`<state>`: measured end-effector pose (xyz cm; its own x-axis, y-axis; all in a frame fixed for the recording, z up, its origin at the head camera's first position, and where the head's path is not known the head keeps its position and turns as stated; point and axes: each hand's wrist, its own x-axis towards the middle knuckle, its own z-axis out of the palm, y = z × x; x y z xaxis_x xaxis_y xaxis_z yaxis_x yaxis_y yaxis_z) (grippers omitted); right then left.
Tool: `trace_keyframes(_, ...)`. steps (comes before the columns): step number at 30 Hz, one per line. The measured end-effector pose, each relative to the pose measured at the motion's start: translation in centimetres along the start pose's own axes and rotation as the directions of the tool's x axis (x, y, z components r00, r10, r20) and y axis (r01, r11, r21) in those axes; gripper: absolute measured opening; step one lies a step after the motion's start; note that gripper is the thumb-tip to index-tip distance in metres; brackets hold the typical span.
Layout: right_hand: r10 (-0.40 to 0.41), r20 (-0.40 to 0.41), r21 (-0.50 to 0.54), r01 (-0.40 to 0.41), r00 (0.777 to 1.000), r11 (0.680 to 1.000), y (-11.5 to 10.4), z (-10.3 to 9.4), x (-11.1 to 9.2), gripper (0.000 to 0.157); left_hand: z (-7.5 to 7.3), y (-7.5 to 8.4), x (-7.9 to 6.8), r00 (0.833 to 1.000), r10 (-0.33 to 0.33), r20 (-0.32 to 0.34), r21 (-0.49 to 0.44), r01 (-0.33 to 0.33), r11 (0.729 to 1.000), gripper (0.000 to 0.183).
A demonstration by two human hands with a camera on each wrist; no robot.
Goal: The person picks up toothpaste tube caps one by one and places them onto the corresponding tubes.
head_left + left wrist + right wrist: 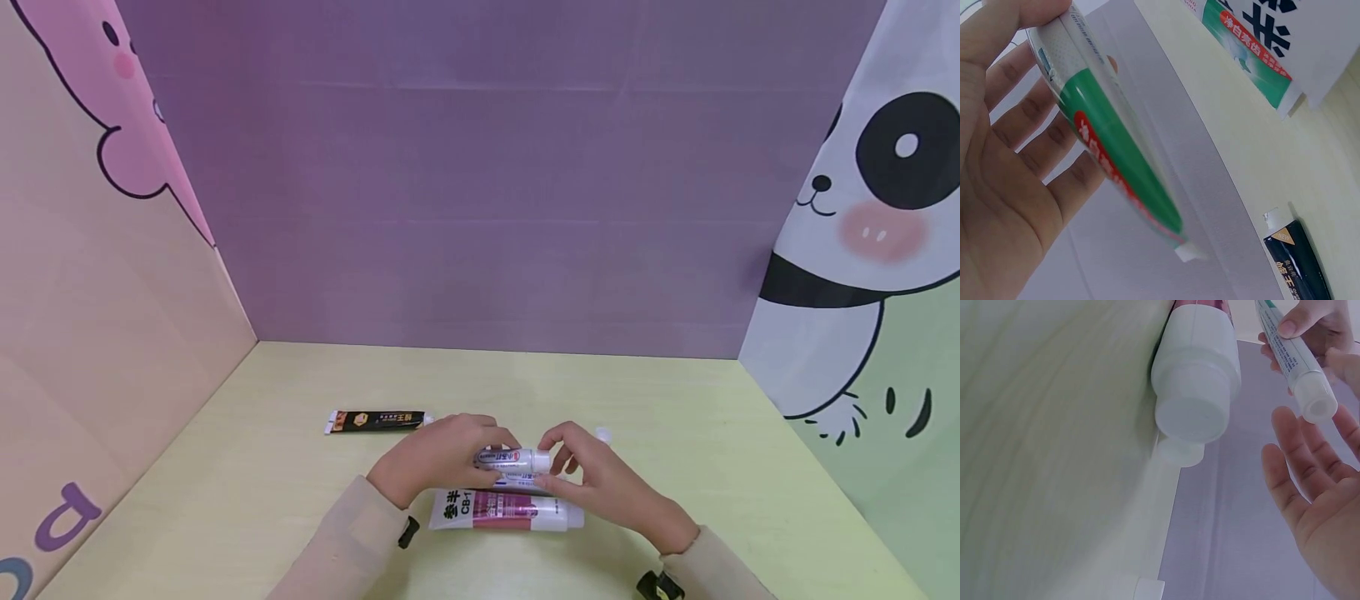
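Observation:
My left hand point(453, 454) holds a green-and-white toothpaste tube point(1113, 137) above the table, pinched between thumb and fingers, its white cap point(1316, 400) pointing right. Around that cap, the fingers of my right hand point(600, 479) are spread and lightly bent; whether they touch it, I cannot tell. Below the held tube lies a second green-and-white toothpaste tube point(1254, 53), partly covered in the head view. Nearest the front is a larger white-and-pink toothpaste tube point(502, 511), capped end to the right.
A black toothpaste tube point(378, 421) lies farther back, left of my left hand. Behind my right hand is a small white round thing point(603, 435). The pale table point(300, 375) meets a purple back wall point(480, 208) and printed side panels.

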<state>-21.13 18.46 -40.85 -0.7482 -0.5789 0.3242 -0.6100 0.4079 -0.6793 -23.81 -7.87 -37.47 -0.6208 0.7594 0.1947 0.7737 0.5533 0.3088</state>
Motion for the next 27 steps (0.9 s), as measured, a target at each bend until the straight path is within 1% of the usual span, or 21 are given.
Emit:
trace_keyframes(6, -0.03, -0.008, -0.015, 0.03, 1.0, 0.999, 0.17, 0.13, 0.06, 0.031, -0.11, 0.0, -0.04, 1.0, -0.007, 0.004, -0.005, 0.007, 1.0, 0.031)
trace_keyframes(14, -0.094, -0.024, -0.056, 0.093, 0.995, 0.994, 0.46, 0.23, 0.19, 0.033, -0.12, -0.03, -0.06, 1.0, -0.014, 0.012, -0.008, 0.014, 1.0, 0.031)
trace_keyframes(21, -0.076, -0.025, -0.074, 0.074, 0.997, 0.995, 0.52, 0.16, 0.17, 0.028, -0.13, 0.11, -0.11, 1.0, -0.016, 0.008, -0.007, 0.016, 1.0, 0.031)
trace_keyframes(27, -0.041, -0.025, -0.101, 0.038, 0.999, 0.994, 0.52, 0.05, 0.12, 0.02, -0.24, 0.37, -0.12, 1.0, -0.019, 0.014, 0.001, 0.019, 1.0, 0.032)
